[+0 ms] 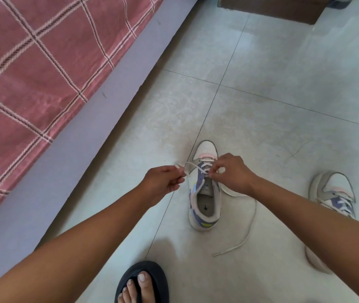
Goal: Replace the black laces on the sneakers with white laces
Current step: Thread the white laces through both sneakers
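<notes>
**Lace pulled left, eyelets under the right hand**

The sneaker being laced stands on the tiled floor straight ahead of the person, its long axis running away from them — toe far, heel opening near. Both hands sit at its far, toe end, one on each side of the tongue.

The left hand is just off the shoe's left edge and pinches one end of the white lace, drawn out sideways from the lower eyelets. The right hand is over the eyelet rows themselves, fingertips pinching the lace where it crosses; it is the nearer hand to the next holes. The lace's other run trails out from under the right wrist and curls back along the floor to its loose tip.

Only the lowest crossings look threaded, so the next pass likely works toward the heel — toward the person.

The second sneaker stands well apart on the right, already showing white laces.
</notes>
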A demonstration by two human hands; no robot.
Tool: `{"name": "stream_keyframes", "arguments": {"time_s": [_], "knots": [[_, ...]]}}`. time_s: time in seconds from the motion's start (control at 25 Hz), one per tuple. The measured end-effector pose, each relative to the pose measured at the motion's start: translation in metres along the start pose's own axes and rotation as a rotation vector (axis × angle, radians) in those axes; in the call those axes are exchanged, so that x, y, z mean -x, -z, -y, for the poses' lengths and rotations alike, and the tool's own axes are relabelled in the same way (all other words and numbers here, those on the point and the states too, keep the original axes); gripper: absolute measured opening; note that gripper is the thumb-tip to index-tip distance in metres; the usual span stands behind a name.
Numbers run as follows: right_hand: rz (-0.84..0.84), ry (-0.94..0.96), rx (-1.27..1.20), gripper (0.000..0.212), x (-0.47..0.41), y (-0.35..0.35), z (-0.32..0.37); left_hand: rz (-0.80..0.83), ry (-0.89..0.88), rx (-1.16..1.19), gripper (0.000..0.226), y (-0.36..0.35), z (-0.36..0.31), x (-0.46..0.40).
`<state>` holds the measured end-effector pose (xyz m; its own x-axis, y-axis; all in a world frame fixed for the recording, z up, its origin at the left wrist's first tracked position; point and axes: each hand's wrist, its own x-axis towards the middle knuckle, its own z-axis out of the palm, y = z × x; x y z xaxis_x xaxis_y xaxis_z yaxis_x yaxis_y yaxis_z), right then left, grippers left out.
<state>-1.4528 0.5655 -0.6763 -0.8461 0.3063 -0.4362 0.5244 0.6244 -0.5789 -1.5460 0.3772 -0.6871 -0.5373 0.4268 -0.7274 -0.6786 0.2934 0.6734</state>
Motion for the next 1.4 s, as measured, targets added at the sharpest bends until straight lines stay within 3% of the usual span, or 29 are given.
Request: {"name": "stream_keyframes", "arguments": {"time_s": [0.24, 0.56, 0.8, 0.96, 1.08, 1.16, 1.24, 1.32, 1.4], "knots": [[-0.001, -0.024, 0.05, 0.019, 0.002, -0.021, -0.002, -0.157, -0.061, -0.029, 0.003, -0.032, 0.008, -0.009], [-0.064, -0.057, 0.052, 0.018, 0.004, -0.038, -0.001, -0.242, -0.267, -0.365, 0.016, -0.044, 0.012, -0.011], [-0.097, -0.062, 0.019, 0.018, 0.004, -0.042, -0.002, -0.224, -0.285, -0.463, 0.014, -0.046, 0.016, -0.011], [-0.108, -0.066, -0.01, 0.015, 0.004, -0.045, -0.001, -0.137, -0.457, -0.681, 0.011, -0.047, 0.02, -0.001], [-0.078, -0.073, 0.011, 0.012, 0.006, -0.044, 0.0, -0.105, -0.566, -0.805, 0.022, -0.044, 0.033, 0.013], [-0.058, -0.075, 0.034, 0.012, 0.011, -0.042, 0.003, -0.129, -0.486, -1.167, 0.047, -0.042, 0.049, 0.016], [-0.06, -0.042, 0.114, 0.017, 0.018, -0.042, 0.006, -0.175, -0.267, -1.454, 0.048, -0.043, 0.059, 0.016], [-0.087, 0.074, 0.227, 0.02, 0.032, -0.04, 0.005, -0.168, -0.101, -1.369, 0.03, -0.049, 0.056, 0.013], [-0.125, 0.369, 0.351, 0.014, 0.054, -0.029, -0.001, -0.159, -0.053, -1.244, 0.023, -0.054, 0.049, 0.008]]}}
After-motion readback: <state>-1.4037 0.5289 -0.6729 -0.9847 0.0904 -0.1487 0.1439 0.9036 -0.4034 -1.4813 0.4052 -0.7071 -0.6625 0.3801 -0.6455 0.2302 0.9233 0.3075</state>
